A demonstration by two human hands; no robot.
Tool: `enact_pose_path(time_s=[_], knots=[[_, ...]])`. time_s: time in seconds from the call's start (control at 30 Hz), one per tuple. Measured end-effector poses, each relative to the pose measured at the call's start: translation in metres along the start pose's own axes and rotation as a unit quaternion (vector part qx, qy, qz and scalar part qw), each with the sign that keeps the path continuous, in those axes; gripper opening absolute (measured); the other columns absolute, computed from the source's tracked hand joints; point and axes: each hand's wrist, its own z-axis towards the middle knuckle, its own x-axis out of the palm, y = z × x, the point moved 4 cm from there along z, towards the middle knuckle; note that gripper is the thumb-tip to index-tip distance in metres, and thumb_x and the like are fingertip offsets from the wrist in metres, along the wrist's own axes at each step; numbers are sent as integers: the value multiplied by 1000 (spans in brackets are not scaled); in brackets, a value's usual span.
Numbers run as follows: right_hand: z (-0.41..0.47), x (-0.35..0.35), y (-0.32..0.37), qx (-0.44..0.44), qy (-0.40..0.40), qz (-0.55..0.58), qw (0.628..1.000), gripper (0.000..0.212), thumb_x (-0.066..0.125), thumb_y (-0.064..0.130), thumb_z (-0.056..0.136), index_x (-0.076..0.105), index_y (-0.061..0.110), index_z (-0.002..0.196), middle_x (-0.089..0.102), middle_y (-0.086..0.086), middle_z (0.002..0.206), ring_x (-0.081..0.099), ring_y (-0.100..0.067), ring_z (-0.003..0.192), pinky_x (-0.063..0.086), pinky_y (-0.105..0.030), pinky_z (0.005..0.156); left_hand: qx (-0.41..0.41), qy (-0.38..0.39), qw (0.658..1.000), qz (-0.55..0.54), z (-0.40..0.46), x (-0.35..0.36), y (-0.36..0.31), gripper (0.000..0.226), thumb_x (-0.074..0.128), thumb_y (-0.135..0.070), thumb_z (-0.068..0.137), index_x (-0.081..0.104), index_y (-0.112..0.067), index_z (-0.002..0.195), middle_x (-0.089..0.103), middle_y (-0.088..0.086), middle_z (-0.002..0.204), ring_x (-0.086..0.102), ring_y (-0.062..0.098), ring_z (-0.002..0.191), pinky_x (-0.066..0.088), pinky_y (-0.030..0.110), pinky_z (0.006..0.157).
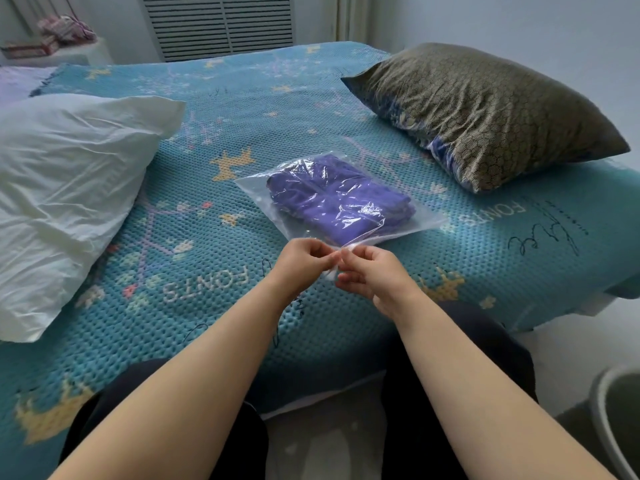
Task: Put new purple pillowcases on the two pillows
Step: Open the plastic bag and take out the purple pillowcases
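Folded purple pillowcases (341,199) lie sealed inside a clear plastic bag (256,187) in the middle of the bed. My left hand (304,263) and my right hand (370,271) meet at the bag's near edge, each pinching the plastic there. A bare white pillow (65,188) lies on the left of the bed. On the right lies a second pillow (485,109) in an olive patterned cover with blue fabric showing beneath.
The bed carries a teal knitted cover (214,296) with yellow stars and lettering. A grey bin (616,417) stands on the floor at the lower right. A side table (59,51) with pink items is at the far left.
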Motion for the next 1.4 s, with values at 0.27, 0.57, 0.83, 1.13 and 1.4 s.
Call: enact_pose_path(time_s=[0.27, 0.57, 0.83, 1.13, 1.4], knots=[[-4, -5, 3, -48, -4, -23, 999, 21, 59, 17, 93, 54, 6, 75, 53, -4, 60, 57, -8, 49, 57, -29, 54, 22, -7, 999, -32, 0, 9, -2, 14, 64, -18, 88, 65, -15, 75, 59, -6, 64, 49, 3, 59, 40, 18, 60], [-6, -8, -6, -42, -31, -80, 995, 24, 56, 17, 95, 49, 9, 73, 57, -8, 70, 57, -15, 56, 56, -30, 51, 27, 1, 994, 103, -1, 12, -4, 14, 58, -21, 92, 63, -12, 82, 52, -6, 63, 45, 8, 58, 39, 23, 58], [-5, -14, -12, -32, -30, -218, 975, 22, 56, 19, 94, 57, 3, 79, 64, -7, 69, 61, -16, 58, 56, -30, 52, -4, 99, 990, 100, -2, 3, -5, 8, 71, -17, 80, 69, -14, 73, 59, -5, 61, 51, 5, 55, 46, 19, 54], [-1, -9, -18, -13, -46, -148, 988, 27, 45, 18, 99, 54, 7, 77, 65, -15, 79, 68, -22, 67, 57, -32, 57, 73, -82, 959, 261, -10, 21, -12, 13, 64, -29, 77, 62, -18, 71, 61, -4, 74, 55, 16, 75, 38, 26, 64], [-12, -2, -24, 64, -1, -135, 989, 21, 42, 14, 97, 51, 11, 78, 67, -7, 83, 66, -15, 68, 52, -27, 55, 0, -121, 989, 87, 13, -8, 7, 16, 67, -27, 80, 64, -18, 69, 65, -1, 64, 64, 21, 65, 57, 37, 68]])
